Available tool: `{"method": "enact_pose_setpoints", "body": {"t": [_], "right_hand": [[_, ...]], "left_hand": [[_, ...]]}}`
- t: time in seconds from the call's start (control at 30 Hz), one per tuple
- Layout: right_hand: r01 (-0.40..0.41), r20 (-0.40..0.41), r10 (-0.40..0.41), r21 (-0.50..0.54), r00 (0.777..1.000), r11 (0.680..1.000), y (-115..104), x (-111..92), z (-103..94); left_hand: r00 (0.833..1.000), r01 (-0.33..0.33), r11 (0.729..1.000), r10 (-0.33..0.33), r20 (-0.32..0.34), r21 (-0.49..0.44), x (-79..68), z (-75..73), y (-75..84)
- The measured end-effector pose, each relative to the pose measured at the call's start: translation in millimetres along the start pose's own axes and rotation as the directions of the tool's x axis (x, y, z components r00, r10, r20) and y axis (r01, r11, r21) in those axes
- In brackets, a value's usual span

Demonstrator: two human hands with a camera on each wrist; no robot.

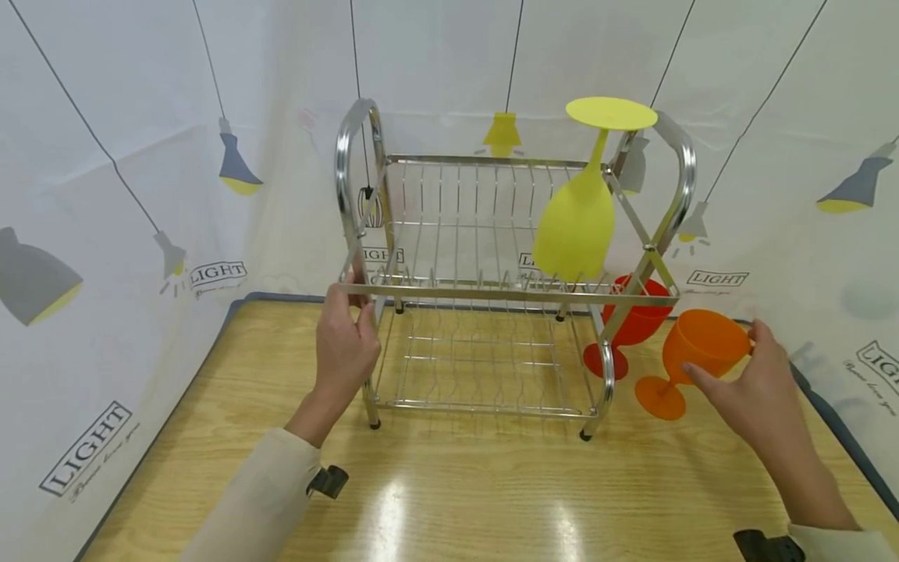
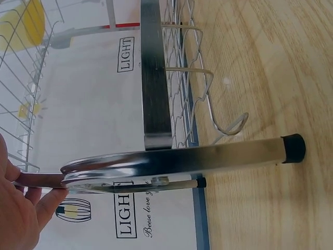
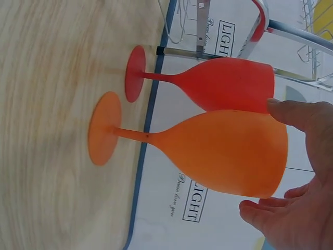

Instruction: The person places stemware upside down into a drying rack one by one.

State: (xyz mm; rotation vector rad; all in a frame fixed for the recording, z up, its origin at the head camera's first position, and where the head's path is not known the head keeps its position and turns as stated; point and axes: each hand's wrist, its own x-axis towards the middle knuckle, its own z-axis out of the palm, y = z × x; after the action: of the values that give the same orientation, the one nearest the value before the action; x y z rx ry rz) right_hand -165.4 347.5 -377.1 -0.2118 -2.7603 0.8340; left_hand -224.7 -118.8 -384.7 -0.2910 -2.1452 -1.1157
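A two-tier metal dish rack stands on the wooden table. With thumb and fingers my left hand grips its upper tier at the front left corner, which the left wrist view shows close up. At the right, my right hand holds an orange goblet by the bowl, thumb on one side and fingers on the other. The goblet is upright, its foot at the tabletop. Just behind it stands a red goblet, partly hidden by the rack in the head view. A yellow goblet rests upside down on the upper tier's right side.
The lower tier of wire slots sits near the tabletop. A white printed sheet with lamp drawings hangs behind and at both sides. A dark blue edge borders the table.
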Motion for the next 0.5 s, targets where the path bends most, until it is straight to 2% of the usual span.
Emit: {"method": "enact_pose_setpoints", "body": {"t": [0.3,0.5], "right_hand": [[0.019,-0.066,-0.011,0.119,0.998,0.993,9,4,14.5],[0.002,-0.072,0.008,0.143,0.997,0.990,12,4,20.9]], "left_hand": [[1.000,0.008,1.000,-0.008,-0.001,0.000,0.2,0.8,-1.1],[1.000,0.007,1.000,-0.007,0.000,0.000,-0.9,1.1,-2.4]]}}
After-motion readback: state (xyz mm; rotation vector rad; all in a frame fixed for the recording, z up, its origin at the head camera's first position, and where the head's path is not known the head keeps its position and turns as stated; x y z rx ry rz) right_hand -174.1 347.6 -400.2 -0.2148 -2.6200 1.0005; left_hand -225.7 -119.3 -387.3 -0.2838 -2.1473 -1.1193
